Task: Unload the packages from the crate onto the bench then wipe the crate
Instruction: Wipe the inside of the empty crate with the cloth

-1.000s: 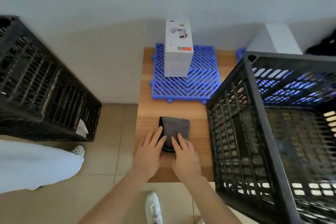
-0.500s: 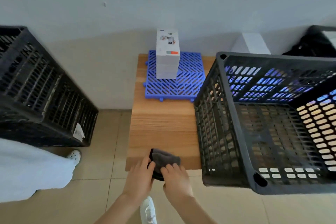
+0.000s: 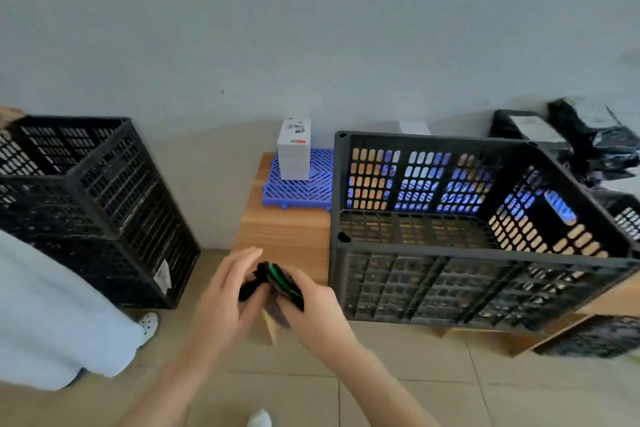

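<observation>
Cloth (image 3: pixel 281 283) — right hand (image 3: pixel 311 319) grips it, left hand (image 3: pixel 221 302) pinches end; white box (image 3: pixel 293 158) print unreadable.

The left hand (image 3: pixel 225 298) and right hand (image 3: pixel 311 308) hold a dark folded cloth with a green edge (image 3: pixel 280 282) between them, at the near edge of the light wooden bench (image 3: pixel 287 232). Just right of the grip, a large black latticed plastic crate (image 3: pixel 450 274) sits on the bench. Beyond the grip, at the bench's far end, lies a blue plastic grid mat (image 3: pixel 298 191) with a white cardboard box (image 3: pixel 293 152) upright on it. Well left of the grip stands a second black latticed crate (image 3: pixel 104 204), seemingly on the floor.
</observation>
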